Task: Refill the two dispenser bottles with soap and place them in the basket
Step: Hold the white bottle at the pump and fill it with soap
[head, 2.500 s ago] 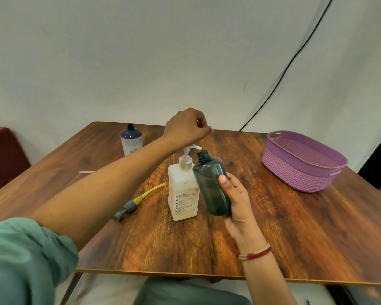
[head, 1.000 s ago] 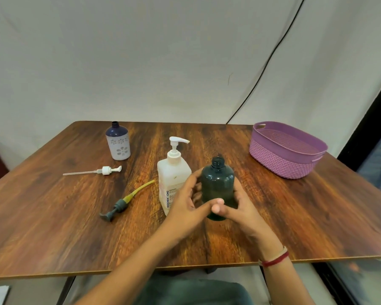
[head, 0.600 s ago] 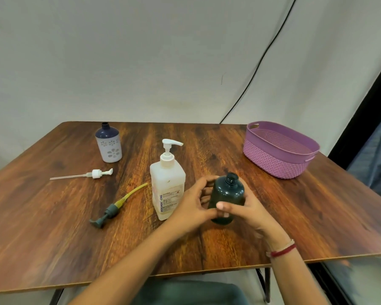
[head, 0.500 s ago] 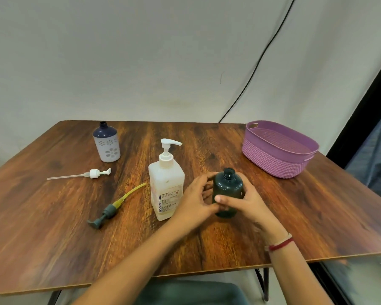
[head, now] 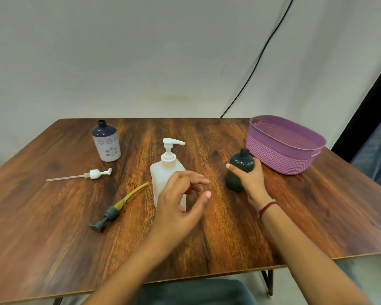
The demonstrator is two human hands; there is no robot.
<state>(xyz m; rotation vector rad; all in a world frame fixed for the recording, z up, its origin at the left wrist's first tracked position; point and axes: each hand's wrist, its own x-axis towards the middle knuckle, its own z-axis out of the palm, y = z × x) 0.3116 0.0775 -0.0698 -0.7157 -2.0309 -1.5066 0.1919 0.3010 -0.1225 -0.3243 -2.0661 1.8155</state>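
My right hand grips a dark green capless bottle, standing on the table just left of the purple basket. My left hand hovers with relaxed fingers and holds nothing, in front of the white soap pump bottle. A second capless bottle, navy on top and white with flower cut-outs below, stands at the back left. Its white pump lies beside it. The grey pump with a yellow tube lies left of the soap bottle.
The wooden table ends close to me along its front edge. A black cable hangs down the pale wall behind. A dark gap opens at the far right beyond the basket.
My left hand has let go of the green bottle and drawn back to the left. My right hand has carried the bottle right, toward the basket.
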